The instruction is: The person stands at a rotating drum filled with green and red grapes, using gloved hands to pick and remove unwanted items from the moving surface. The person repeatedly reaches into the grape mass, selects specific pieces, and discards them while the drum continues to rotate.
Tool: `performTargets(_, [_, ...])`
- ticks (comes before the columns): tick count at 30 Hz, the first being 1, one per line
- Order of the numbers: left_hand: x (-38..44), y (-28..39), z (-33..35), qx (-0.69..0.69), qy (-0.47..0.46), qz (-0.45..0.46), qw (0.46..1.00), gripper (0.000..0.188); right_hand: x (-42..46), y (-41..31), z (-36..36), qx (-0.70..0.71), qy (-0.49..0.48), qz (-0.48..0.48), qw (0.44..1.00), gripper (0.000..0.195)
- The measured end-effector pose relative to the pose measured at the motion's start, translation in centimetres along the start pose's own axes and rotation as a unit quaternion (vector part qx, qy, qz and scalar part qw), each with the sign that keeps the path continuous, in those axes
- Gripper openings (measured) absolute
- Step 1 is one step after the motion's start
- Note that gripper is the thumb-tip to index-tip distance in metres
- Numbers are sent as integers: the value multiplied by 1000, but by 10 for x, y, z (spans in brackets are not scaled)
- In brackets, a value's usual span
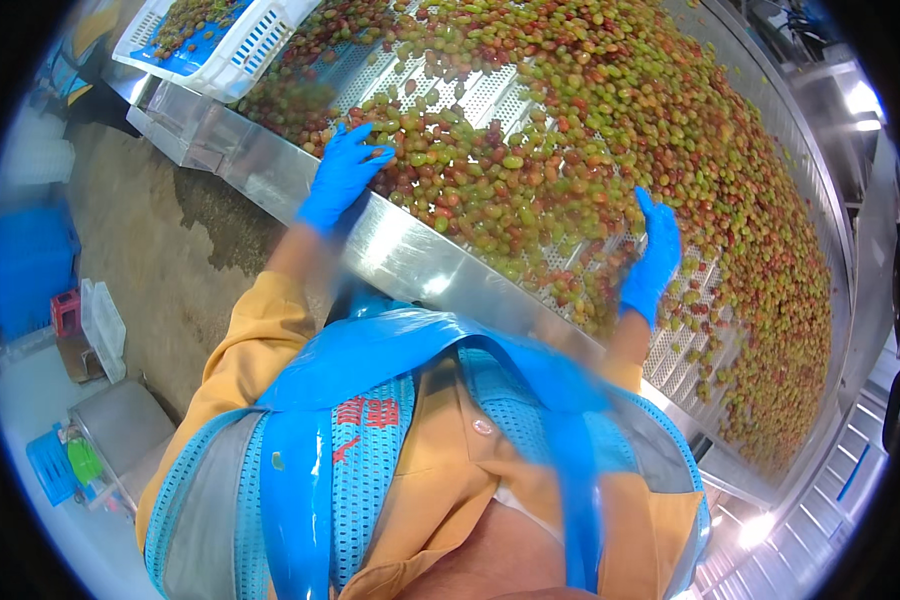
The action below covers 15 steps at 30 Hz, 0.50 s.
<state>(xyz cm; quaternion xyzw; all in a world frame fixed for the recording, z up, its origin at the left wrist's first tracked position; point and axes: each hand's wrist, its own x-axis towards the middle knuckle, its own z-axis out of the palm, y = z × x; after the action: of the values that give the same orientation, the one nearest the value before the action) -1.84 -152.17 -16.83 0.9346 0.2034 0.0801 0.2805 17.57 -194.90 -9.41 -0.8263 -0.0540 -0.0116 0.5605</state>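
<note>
Loose green and red grapes [562,180] lie spread over a perforated metal conveyor [679,367] in front of me. My left hand [349,169], in a blue glove, is over the near metal rim [397,247], its fingers spread at the edge of the grapes. In another blue glove, my right hand [656,244] is over the grapes farther right, fingers extended and pointing away from me. Neither hand shows a grape held in it.
A white plastic crate [251,52] with a blue inside and some grapes sits on the conveyor's far left end. Beyond it a person's sleeve [94,34] shows. On the left stand a grey bin [120,420], a blue basket [51,469] and a red crate [65,311].
</note>
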Motion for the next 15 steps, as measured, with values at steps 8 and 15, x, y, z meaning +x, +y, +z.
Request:
performTargets(8, [-30,33,3,81,18,13,996,40,46,32,-64,517,176,15,837,39])
performTargets(15, [-27,56,3,64,2,60,996,47,21,-189,83,368,-264,-165,876,56])
